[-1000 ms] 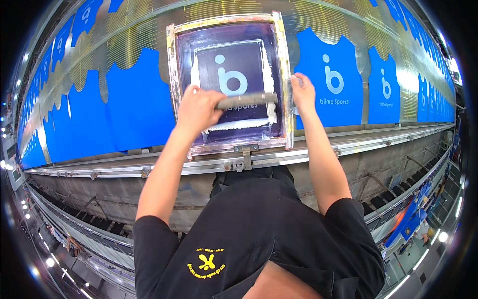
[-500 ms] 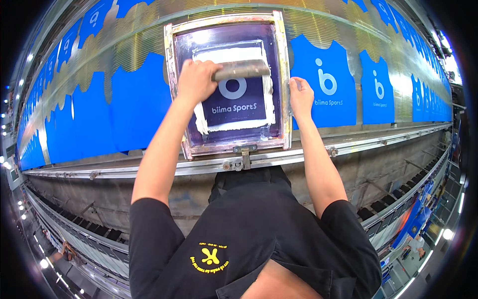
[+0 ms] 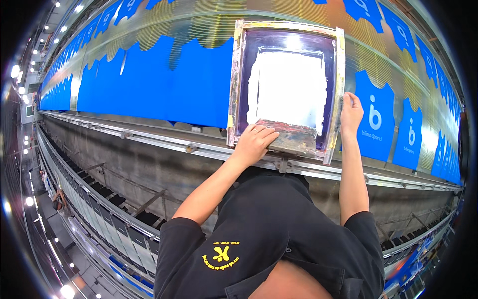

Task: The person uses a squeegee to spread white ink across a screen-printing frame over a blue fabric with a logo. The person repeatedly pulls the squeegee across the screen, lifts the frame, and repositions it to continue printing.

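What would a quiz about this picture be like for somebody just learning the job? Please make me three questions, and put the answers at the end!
1. Pick one. What is the left grip on?
A: a round brush
B: a flat, stained squeegee
C: a folded cloth

2. True or false? The blue piece just left of the frame shows no white print.

3. Fill in the missing word. The layer spread across the middle of the frame is coloured ____.

Key:
1. B
2. True: its visible part is plain blue.
3. White
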### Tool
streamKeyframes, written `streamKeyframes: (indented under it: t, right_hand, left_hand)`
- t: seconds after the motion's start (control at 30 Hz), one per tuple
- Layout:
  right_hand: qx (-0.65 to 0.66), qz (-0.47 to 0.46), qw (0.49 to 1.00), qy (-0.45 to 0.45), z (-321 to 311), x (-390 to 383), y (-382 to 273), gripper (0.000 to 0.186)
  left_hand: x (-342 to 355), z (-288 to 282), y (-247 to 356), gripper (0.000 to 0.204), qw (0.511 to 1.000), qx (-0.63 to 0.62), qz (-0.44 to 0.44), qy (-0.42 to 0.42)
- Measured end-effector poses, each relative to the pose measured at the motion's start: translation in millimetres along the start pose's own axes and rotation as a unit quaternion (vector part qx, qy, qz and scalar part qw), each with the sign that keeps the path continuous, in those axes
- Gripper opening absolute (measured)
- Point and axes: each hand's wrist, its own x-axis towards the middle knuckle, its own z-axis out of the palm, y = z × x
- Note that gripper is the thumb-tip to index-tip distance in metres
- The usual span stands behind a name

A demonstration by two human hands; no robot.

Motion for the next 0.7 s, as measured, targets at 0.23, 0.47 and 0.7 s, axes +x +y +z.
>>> streamKeyframes:
  t: [0.23,0.47,0.7]
  right_hand:
    - [0.048,0.065,0.997,-0.008,168.4,-102.3,-35.7,0.023]
    - [0.043,0.102,0.994,-0.010,259.2,-158.6,-73.8,0.023]
    - [-0.097,0.130,0.987,-0.017,272.0,-162.8,-78.0,0.027]
  left_hand:
    - [-69.9,-107.3,-137.1,0.066,0.994,0.019,-0.063,-0.088]
    - [-114.0,-171.7,-206.7,0.063,0.992,0.052,-0.034,-0.110]
    - [-46.6,-190.8,-261.5,0.052,0.995,0.052,-0.015,-0.082]
